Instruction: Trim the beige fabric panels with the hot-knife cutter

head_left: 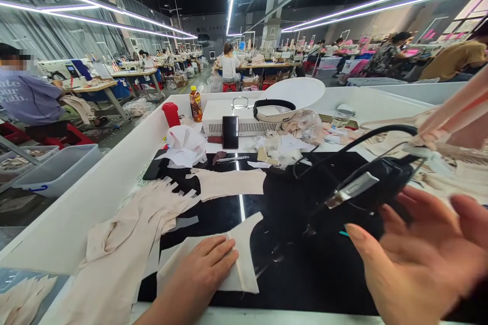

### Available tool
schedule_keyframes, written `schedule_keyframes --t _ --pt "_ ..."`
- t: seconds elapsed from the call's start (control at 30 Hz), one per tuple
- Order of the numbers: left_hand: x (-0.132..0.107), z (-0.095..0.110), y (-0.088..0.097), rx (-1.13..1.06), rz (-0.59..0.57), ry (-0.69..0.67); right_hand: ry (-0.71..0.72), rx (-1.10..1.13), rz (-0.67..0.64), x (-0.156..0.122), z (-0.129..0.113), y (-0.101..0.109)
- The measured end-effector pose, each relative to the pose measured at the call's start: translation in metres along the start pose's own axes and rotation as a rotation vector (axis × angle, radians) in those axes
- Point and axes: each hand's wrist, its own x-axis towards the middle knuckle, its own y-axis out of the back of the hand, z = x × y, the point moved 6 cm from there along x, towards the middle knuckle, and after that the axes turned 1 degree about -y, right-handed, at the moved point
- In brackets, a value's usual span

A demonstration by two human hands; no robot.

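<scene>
I saw the left hand [204, 269] lying flat, palm down, on a beige cloth piece [248, 256] near the front edge of the black tabletop [305, 274], toward its left corner. By the right edge the right hand [415, 254] was spread wide, blurred, just beside a black corded tool [389, 180]; whether they touched, I couldn't tell. A second cloth piece [234, 184] lay farther back, and a heap of pale fabric [118, 244] overlapped the left edge.
</scene>
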Motion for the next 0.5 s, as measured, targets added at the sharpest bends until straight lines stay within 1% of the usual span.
schedule_keyframes --t 0.03,0.07,0.1,0.13,0.17,0.27,0.33,0.4,0.5 --pt "0.0 0.0 -0.001 -0.001 0.002 0.005 -0.147 0.048 -0.055 0.005 0.006 -0.015" --pt "0.001 0.001 -0.001 -0.003 0.001 0.012 -0.225 0.106 -0.11 0.009 0.007 -0.029" --pt "0.001 0.001 -0.002 -0.004 0.0 0.019 -0.241 0.166 -0.151 0.011 0.006 -0.04" --pt "0.001 0.002 -0.001 -0.004 0.001 0.024 -0.286 0.17 -0.186 0.013 0.006 -0.048" --pt "0.002 0.003 -0.001 -0.003 0.002 0.028 -0.302 0.16 -0.186 0.014 0.006 -0.053" --pt "0.004 0.005 0.002 0.012 0.016 0.044 -0.285 0.121 -0.17 0.013 0.002 -0.058" --pt "0.007 0.007 0.006 0.02 0.046 0.064 -0.271 0.116 -0.199 0.01 -0.004 -0.061" --pt "0.01 0.012 0.011 -0.004 0.084 0.07 -0.28 0.173 -0.254 0.002 -0.013 -0.066" --pt "0.019 0.026 0.014 -0.072 0.12 0.006 -0.352 0.362 -0.349 -0.017 -0.023 -0.073"
